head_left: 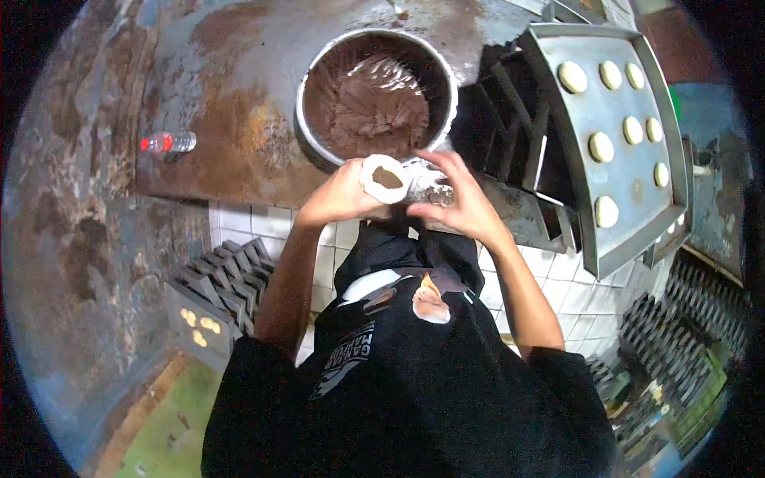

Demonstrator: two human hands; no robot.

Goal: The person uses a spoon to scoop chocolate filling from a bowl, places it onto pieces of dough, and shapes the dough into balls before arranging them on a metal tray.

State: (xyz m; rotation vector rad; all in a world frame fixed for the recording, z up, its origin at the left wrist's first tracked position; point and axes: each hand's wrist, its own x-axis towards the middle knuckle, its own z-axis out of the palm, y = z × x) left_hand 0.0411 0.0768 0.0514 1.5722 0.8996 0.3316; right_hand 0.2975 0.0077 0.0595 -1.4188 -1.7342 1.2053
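Observation:
A round piece of white dough (pixel 401 193) with dark brown filling (pixel 388 178) in its middle rests in my left hand (pixel 335 193), whose fingers curl around it. Just to the right is my right hand (pixel 466 203), its thumb and fingers spread apart with nothing seen between them. Its fingertips come close to the near rim of a large round metal bowl (pixel 300 111). Thick brown paste (pixel 351 115) lies inside that bowl, directly beyond both hands. Something shiny (pixel 434 179) shows on the table behind my right hand, too unclear to name.
On the right, a tilted metal tray (pixel 625 179) bears several pale dough balls (pixel 602 146), above dark stacked trays (pixel 510 127). A clear bottle with a red cap (pixel 169 143) lies on the worn table (pixel 223 80). More trays stand low at left (pixel 227 275) and right (pixel 669 342).

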